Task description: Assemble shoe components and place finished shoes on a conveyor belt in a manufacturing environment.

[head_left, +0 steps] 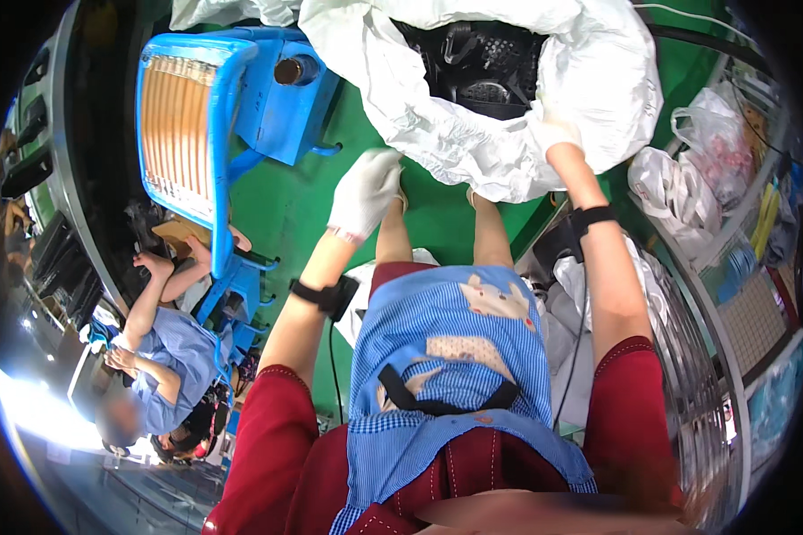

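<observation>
On green floor (277, 192), a blue chair (177, 129) flanks the white sack (500, 147); right hand (555, 132) grips it, left hand (364, 192) closed.

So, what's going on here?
The person's white-gloved right hand is at the near-right rim of a big white sack, its exact grip unclear. The sack is open, with black items inside. The white-gloved left hand looks curled beside the sack's near-left edge. A blue chair stands to the left.

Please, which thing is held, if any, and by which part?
The right hand seems to grip the white sack by its near rim; nothing shows in the left hand.
</observation>
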Demonstrator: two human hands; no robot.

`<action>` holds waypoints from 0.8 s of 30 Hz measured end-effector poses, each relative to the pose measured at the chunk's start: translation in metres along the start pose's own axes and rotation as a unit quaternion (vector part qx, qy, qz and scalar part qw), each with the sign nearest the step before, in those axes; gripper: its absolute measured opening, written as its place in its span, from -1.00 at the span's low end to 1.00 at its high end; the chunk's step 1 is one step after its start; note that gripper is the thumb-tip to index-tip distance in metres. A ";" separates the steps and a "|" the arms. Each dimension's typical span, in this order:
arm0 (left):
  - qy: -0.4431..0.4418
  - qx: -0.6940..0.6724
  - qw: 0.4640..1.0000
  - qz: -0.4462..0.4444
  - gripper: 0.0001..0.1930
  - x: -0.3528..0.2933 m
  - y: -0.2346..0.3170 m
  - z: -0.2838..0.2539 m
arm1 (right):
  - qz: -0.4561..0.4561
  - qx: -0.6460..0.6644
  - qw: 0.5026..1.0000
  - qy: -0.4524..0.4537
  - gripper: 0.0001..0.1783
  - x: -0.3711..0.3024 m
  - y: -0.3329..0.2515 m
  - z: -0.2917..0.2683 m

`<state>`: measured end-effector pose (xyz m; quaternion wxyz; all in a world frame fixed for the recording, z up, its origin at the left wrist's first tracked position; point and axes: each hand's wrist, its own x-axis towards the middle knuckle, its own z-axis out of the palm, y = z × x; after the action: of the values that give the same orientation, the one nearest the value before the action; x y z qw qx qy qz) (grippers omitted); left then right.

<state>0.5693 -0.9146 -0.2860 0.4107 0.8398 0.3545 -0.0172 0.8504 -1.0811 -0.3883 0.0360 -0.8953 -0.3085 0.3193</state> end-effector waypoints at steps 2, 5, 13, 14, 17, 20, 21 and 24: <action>0.002 -0.003 1.000 0.008 -0.76 0.046 -0.001 0.033 | -0.018 0.043 0.999 -0.020 -0.37 0.033 -0.011 0.007; 0.029 -0.155 0.986 -0.048 -0.70 0.114 -0.008 0.079 | -0.052 0.076 0.996 -0.009 -0.41 0.076 -0.015 0.029; -0.014 -0.286 0.922 -0.259 -0.50 0.200 -0.076 0.150 | -0.091 0.055 0.992 0.073 -0.41 0.135 -0.040 0.075; -0.013 -0.284 0.922 -0.263 -0.50 0.203 -0.080 0.154 | -0.101 0.090 0.986 0.098 -0.45 0.136 -0.046 0.077; -0.054 -0.494 0.781 -0.378 -0.38 0.225 -0.076 0.168 | -0.093 0.149 0.980 0.093 -0.43 0.147 -0.058 0.083; -0.067 -0.524 0.778 -0.339 -0.37 0.229 -0.085 0.174 | -0.037 0.144 0.988 0.033 -0.44 0.157 -0.082 0.074; -0.037 -0.542 0.783 -0.304 -0.40 0.229 -0.091 0.175 | -0.005 0.115 0.993 -0.012 -0.45 0.156 -0.091 0.070; 0.004 -0.569 0.782 -0.255 -0.47 0.221 -0.102 0.178 | -0.029 0.239 0.971 0.000 -0.53 0.142 -0.084 0.080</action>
<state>0.7192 -0.8690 -0.5444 0.7935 0.3322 0.5024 0.0868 0.8446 -0.9416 -0.5078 0.2580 -0.8516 -0.2487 0.3826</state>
